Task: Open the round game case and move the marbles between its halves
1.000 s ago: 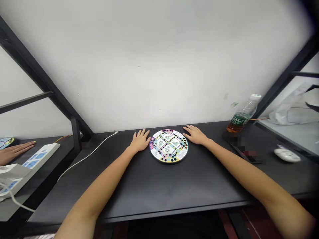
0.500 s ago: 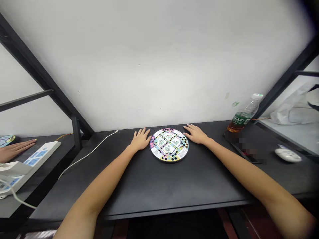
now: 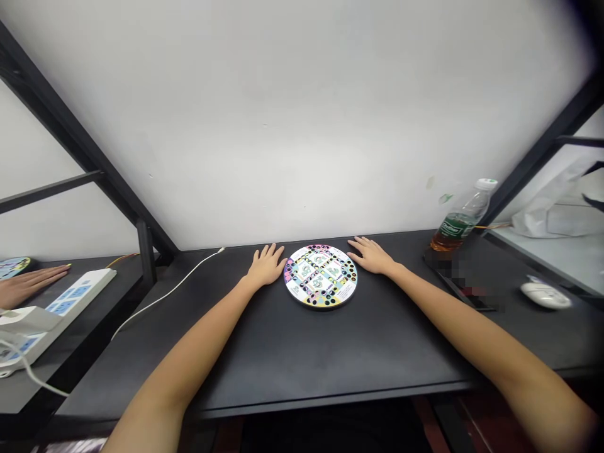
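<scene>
Nothing has moved; round board point(image 3: 321, 277) lies between the flat hands point(image 3: 265, 267).

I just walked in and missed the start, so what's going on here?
A person has both bare hands laid palm-down on the table, one on each side of a round board. The left hand and right hand grip nothing; whether either touches the board's rim is hard to tell. The board lies flat. A bottle and mouse are off to the right.
</scene>
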A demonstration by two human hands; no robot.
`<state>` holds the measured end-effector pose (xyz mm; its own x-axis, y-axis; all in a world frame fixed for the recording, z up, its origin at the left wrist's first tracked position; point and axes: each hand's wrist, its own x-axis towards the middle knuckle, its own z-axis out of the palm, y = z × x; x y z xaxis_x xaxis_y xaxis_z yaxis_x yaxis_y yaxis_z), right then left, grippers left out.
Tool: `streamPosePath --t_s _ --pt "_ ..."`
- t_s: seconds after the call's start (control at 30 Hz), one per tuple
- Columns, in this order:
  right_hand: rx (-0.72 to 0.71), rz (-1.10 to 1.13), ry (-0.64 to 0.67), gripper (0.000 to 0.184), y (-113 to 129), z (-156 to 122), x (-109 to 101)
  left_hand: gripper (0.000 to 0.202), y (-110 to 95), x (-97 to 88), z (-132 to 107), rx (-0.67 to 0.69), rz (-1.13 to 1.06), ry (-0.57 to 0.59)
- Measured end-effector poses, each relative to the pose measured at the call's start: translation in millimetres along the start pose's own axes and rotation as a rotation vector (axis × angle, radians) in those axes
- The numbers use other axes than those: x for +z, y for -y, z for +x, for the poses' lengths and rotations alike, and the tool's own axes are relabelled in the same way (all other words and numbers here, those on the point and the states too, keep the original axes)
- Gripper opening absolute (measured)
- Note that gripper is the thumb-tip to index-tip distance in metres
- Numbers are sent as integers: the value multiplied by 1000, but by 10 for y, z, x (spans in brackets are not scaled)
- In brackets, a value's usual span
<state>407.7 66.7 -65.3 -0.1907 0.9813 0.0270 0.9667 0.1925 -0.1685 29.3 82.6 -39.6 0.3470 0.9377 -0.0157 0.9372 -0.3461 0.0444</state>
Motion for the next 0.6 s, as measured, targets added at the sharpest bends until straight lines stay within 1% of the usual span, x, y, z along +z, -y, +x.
streamPosePath --t_s 0.37,0.6 --pt "-3 -6 -3 79 -15 9 18 66 15 15 7 4 -1 -4" --pt "-3 1 -4 80 -5 3 9 66 0 -7 -2 -3 -3 5"
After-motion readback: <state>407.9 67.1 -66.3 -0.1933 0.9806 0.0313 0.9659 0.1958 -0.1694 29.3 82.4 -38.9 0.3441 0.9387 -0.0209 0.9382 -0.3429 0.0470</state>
